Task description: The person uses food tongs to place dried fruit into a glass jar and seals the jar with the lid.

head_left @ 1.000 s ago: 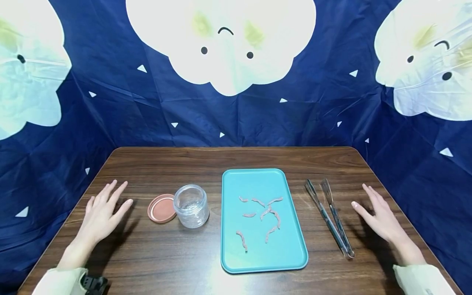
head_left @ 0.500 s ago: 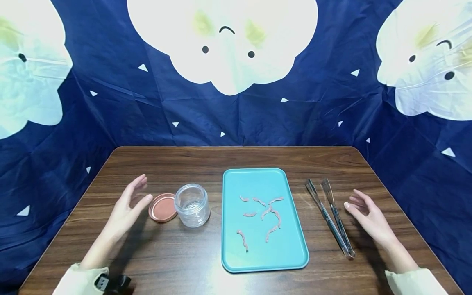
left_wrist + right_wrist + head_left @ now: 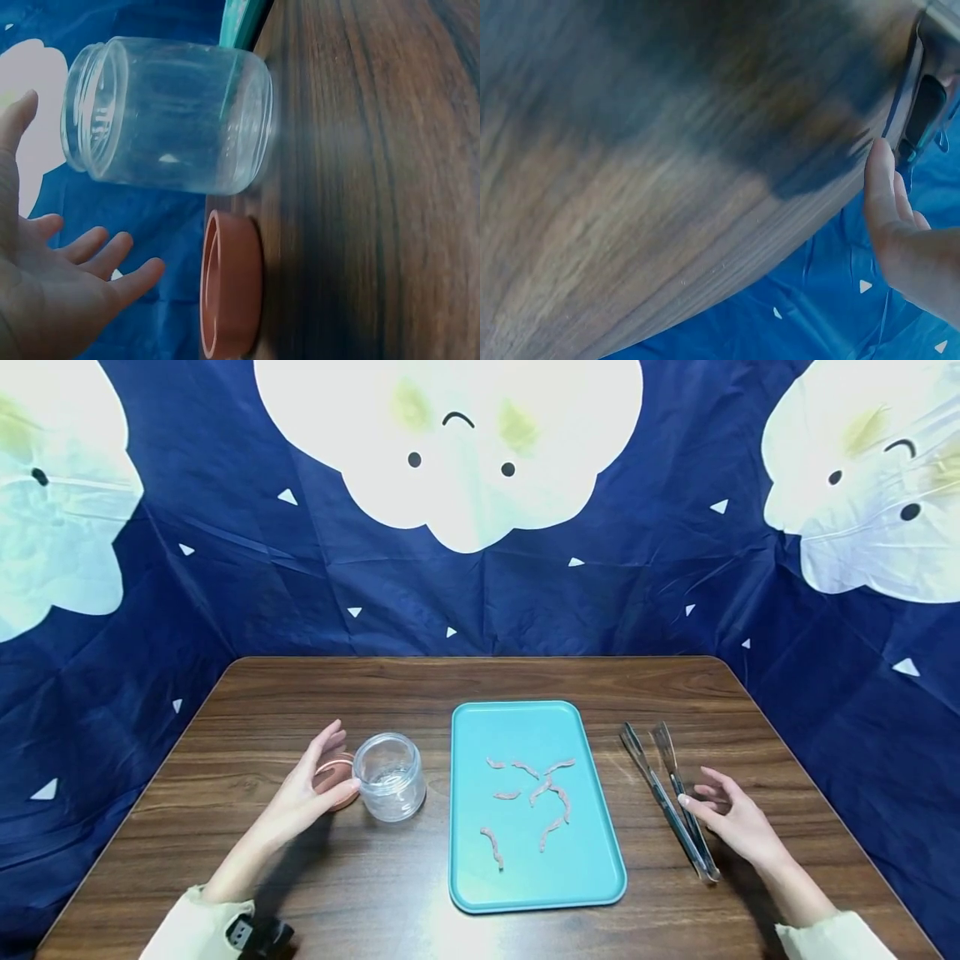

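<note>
Because reach likely matters, the clear cylindrical glassy jar [image 3: 392, 793] and round reddish lid [image 3: 241, 289] sit left of the turquoise rectangular tray [image 3: 517, 727], slim metal tongs [image 3: 677, 829] right — left hand [image 3: 306, 789] and right hand [image 3: 738, 827] alongside (fingers loosely curved, empty).

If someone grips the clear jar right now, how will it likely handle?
The clear jar would probably feel stiff, since its walls stand in an even, rounded shape. Its smooth, glossy surface might be slippery. Upright on a broad base, it seems unlikely to tip from a gentle nudge. Glass or plastic, I can't tell, so its weight is uncertain.
</note>
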A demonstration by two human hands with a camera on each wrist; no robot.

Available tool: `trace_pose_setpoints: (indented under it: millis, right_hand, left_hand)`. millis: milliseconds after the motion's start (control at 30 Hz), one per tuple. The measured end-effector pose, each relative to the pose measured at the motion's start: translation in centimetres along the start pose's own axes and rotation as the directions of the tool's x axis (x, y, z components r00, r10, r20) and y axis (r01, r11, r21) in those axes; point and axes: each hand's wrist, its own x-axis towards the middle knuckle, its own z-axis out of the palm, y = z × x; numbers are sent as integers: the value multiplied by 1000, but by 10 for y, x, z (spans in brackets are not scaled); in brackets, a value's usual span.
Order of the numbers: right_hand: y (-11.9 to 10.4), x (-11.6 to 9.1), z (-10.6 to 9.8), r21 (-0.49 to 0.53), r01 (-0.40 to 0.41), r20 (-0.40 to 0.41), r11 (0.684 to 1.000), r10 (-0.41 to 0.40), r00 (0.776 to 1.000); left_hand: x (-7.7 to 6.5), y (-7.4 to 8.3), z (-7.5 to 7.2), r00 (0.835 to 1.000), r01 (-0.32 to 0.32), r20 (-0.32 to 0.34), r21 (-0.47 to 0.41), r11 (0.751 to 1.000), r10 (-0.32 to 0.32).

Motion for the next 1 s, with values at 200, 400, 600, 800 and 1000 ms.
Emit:
trace_pose_setpoints:
  millis: [200,400,600,800,1000]
  right_hand:
    - [-17,-6,0,-13,-60,96,998,61,994]
    - [-20,-6,5,-67,-39,96,997,45,994]
    - [-18,-6,12,-160,27,90,987,-12,996]
    - [-19,-6,16,-199,83,72,976,-70,995]
    - [-19,-5,16,-233,72,61,970,-59,996]
  left_hand:
    - [4,-2,9,999,20,40,17,1000,-21]
    - [7,-4,15,998,-9,55,20,1000,8]
    - [8,-5,18,996,-37,82,-30,999,39]
    - [8,-6,18,995,-43,92,-43,998,47]
    - [9,-9,18,993,-48,102,-53,997,53]
